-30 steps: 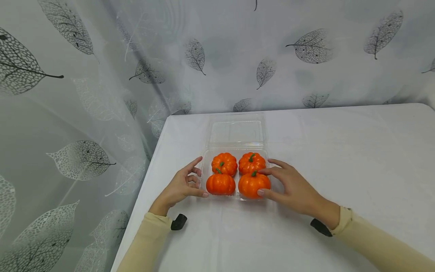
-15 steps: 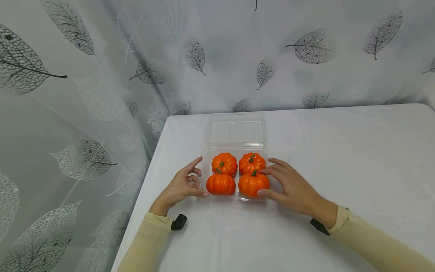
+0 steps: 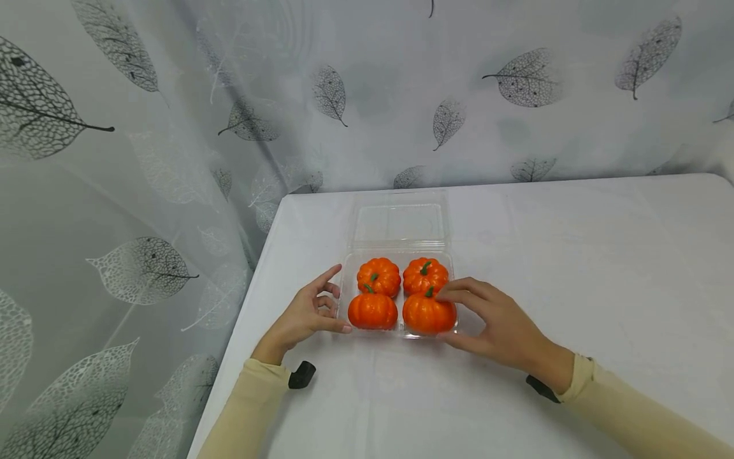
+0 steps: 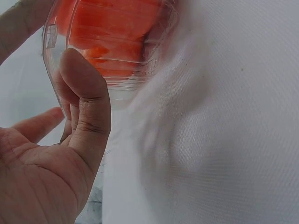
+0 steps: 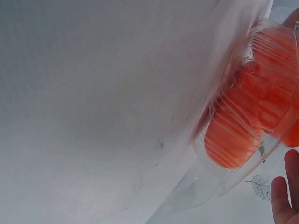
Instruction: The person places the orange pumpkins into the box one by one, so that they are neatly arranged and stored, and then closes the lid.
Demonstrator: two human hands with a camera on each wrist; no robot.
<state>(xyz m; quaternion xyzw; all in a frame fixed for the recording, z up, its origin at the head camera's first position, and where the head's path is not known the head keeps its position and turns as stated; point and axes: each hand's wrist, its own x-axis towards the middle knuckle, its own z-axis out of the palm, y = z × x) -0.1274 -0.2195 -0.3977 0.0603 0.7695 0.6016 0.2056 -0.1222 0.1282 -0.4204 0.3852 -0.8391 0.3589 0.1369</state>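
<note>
A clear plastic clamshell container [image 3: 400, 254] lies on the table with its lid [image 3: 399, 221] folded back. In its base sit a front left pumpkin [image 3: 373, 311], a front right pumpkin [image 3: 422, 317], a back left pumpkin [image 3: 377, 275] and a back right pumpkin [image 3: 427, 275], all small and orange with green stems. My left hand [image 3: 304, 317] holds the container's front left corner, its thumb [image 4: 88, 88] against the wall. My right hand [image 3: 504, 328] is at the right side, its fingertips overlapping the front right pumpkin and its thumb low by the front rim.
A white cloth covers the table [image 3: 573, 255], which extends far to the right. Leaf-printed curtains [image 3: 390, 95] hang behind it and along its left edge. A black wrist strap piece [image 3: 301, 375] shows under the left sleeve [image 3: 246, 408].
My right thumb has come off the front right pumpkin and dropped toward the container's front rim; its fingers have drawn together. The left hand, container and pumpkins stay put.
</note>
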